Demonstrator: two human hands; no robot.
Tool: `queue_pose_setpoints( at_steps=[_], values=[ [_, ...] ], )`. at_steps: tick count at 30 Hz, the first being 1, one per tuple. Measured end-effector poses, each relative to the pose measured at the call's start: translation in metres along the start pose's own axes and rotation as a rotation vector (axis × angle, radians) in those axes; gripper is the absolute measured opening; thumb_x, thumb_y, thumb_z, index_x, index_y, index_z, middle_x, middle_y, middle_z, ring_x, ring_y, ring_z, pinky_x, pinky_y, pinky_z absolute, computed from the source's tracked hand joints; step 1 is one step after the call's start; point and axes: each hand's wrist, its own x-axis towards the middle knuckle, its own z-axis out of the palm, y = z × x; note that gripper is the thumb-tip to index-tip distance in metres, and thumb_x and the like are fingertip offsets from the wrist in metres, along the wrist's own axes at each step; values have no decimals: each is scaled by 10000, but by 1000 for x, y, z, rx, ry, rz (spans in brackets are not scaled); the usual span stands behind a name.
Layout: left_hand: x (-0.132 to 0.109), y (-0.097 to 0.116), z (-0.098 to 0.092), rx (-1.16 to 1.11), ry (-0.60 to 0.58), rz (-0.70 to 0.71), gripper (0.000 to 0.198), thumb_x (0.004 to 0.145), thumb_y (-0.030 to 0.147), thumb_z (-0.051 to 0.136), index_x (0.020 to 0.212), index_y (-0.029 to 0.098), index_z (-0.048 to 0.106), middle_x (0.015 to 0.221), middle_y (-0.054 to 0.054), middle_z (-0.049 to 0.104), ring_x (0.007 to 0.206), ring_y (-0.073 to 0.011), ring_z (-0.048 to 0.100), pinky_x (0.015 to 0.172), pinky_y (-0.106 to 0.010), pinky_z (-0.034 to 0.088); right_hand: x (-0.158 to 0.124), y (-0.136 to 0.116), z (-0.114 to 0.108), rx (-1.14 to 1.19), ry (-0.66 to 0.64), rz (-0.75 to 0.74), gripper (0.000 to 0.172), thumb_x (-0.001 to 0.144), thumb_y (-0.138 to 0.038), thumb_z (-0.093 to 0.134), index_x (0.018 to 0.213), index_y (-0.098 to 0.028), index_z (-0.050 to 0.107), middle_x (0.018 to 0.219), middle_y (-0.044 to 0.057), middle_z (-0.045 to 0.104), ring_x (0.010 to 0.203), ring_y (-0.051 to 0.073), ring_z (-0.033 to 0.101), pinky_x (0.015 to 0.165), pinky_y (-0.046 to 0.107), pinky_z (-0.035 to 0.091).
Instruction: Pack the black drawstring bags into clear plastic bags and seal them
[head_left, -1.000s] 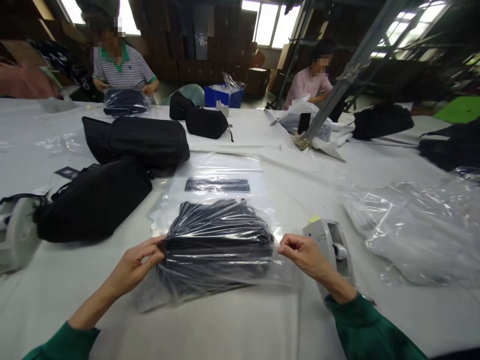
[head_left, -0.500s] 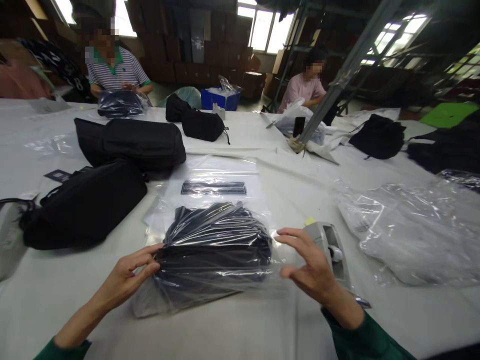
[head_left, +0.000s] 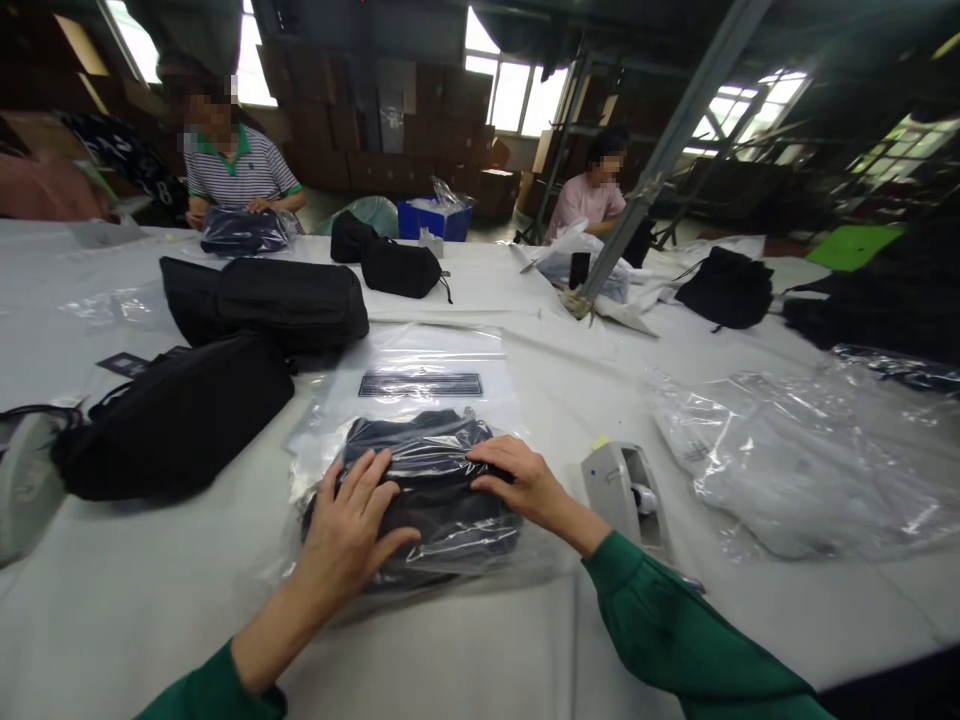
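Observation:
A folded black fabric item (head_left: 450, 515) lies inside a clear plastic bag (head_left: 480, 570) on the table in front of me. My left hand (head_left: 349, 525) rests on its left part, fingers spread over the film. My right hand (head_left: 525, 480) touches the upper right of the package, fingers stretched out and thumb apart from them. Behind and partly under it lie flat clear bags (head_left: 480, 345) with a black printed text panel (head_left: 420, 385). A grey tape dispenser (head_left: 630, 495) stands to the right of my right hand.
Black fabric bags (head_left: 180, 420) lie at left, beside a pale device (head_left: 26, 485). Loose clear plastic bags (head_left: 795, 470) cover the right side. A metal post (head_left: 660, 170) rises from the table. Two co-workers (head_left: 244, 175) sit across, near a blue bin (head_left: 431, 220).
My left hand has moved right, from the package's left edge onto its top. My right hand has come left from beside it and now touches it. The view has shifted slightly.

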Motion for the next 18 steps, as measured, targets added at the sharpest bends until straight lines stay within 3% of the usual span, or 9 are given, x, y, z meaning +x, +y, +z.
queue_pose_setpoints(
  at_steps=[2, 5, 9, 10, 14, 18],
  values=[
    [2, -3, 18, 6, 36, 25, 116, 887, 316, 634, 909, 207, 602, 1358, -154, 575, 1248, -317, 535, 1061, -543, 339, 0, 0, -1, -7, 4, -2, 266, 884, -385, 658, 1106, -240, 678, 1007, 79, 739, 971, 240, 671, 884, 423, 534],
    [0, -14, 31, 6, 89, 38, 101, 899, 242, 615, 806, 204, 602, 1345, -124, 592, 1213, -289, 564, 1042, -510, 352, -1, -4, -8, -26, -4, 16, 341, 930, -431, 573, 1208, -242, 628, 1091, 97, 721, 1024, 247, 657, 922, 430, 518],
    [-1, -19, 26, -10, 88, 48, 113, 912, 225, 594, 802, 201, 590, 1328, -118, 608, 1210, -281, 563, 1038, -495, 353, -8, -17, -19, -56, -95, -15, 817, 719, -620, 728, 1376, -210, 468, 1357, 178, 557, 1234, 329, 538, 1022, 486, 459],
    [-1, -18, 25, -14, 82, 50, 115, 914, 224, 591, 801, 201, 586, 1320, -116, 614, 1207, -280, 565, 1035, -491, 356, -10, -19, -19, -74, -119, -35, 856, 683, -608, 765, 1376, -206, 461, 1383, 188, 530, 1259, 342, 514, 1034, 500, 446],
    [0, -18, 24, -24, 75, 37, 121, 919, 229, 578, 801, 203, 579, 1309, -112, 623, 1184, -276, 577, 1035, -483, 354, -13, -13, -11, -113, -70, 10, 579, 830, -356, 718, 1346, -220, 494, 1298, 149, 608, 1206, 296, 566, 1018, 494, 460],
    [1, -20, 27, -26, 85, 61, 162, 900, 311, 612, 787, 204, 571, 1303, -131, 623, 1163, -295, 586, 1016, -495, 360, -8, -1, 1, -38, -8, 75, 444, 841, -298, 707, 1260, -223, 582, 1169, 108, 691, 1092, 260, 636, 960, 448, 511]
  ],
)
